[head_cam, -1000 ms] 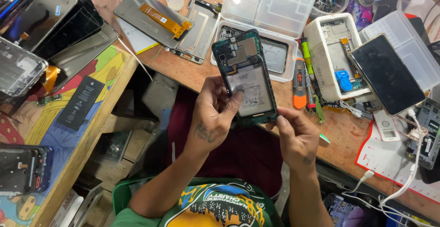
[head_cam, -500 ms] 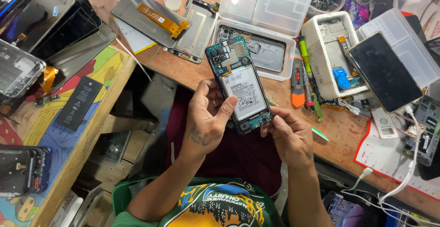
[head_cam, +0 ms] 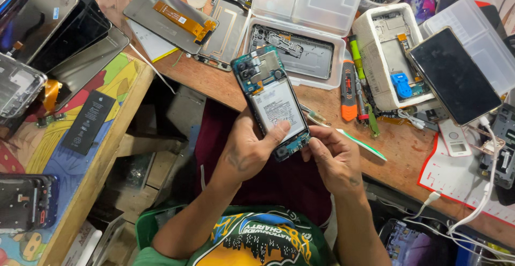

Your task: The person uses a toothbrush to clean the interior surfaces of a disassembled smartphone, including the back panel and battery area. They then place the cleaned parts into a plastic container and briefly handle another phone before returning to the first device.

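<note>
Gripping an opened phone (head_cam: 272, 102) with a white battery label, left hand (head_cam: 249, 150) clamps it; right hand (head_cam: 332, 158) pinches its bottom edge.

Hands: two, the left hand (head_cam: 248, 156) and the right hand (head_cam: 332, 158), both on one item.
Opened phone with back cover off: one (head_cam: 271, 100), held between the hands.
Clear plastic compartment boxes: two; one open with a phone frame inside (head_cam: 308, 5), one at the right edge (head_cam: 472, 16).
White tray holding a stripped phone: one (head_cam: 394, 54).
Dark-screened phone lying face up: one (head_cam: 455, 75).
Display panel with orange flex cable: one (head_cam: 170, 19).
Loose black battery: one (head_cam: 88, 122).
Orange-handled tool: one (head_cam: 348, 90).
Green-handled tool: one (head_cam: 356, 56).
White cable: at least one (head_cam: 485, 185); exact count cannot be told.
</note>
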